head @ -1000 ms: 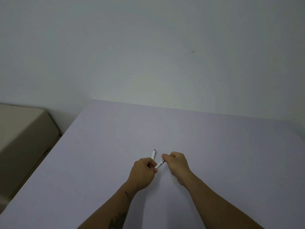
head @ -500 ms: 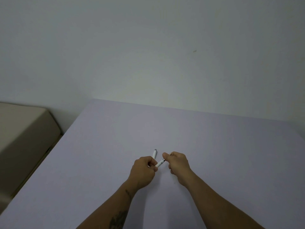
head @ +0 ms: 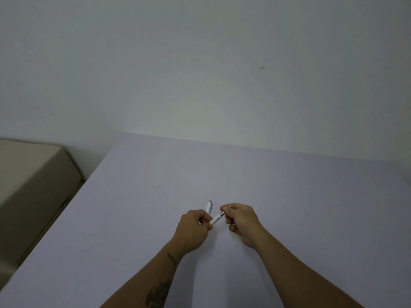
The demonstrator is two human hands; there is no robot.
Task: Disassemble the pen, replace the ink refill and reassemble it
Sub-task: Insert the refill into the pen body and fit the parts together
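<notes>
A short white pen barrel point(head: 216, 218) with a silver collar at its upper right end spans the gap between my two hands above the pale lilac table point(head: 289, 196). My left hand point(head: 194, 228) is closed on its lower left end. My right hand point(head: 241, 221) pinches the silver end with fingertips. A second white pen piece point(head: 209, 206) with a grey tip sticks up from behind my left hand's fingers; whether it lies on the table or is held there I cannot tell. No loose refill is visible.
A beige upholstered block point(head: 31, 187) stands off the table's left edge. A plain white wall point(head: 222, 74) rises behind the table's far edge.
Both hands keep their grip on the barrel. My right hand has shifted slightly right and its fingers have turned a little at the silver end.
</notes>
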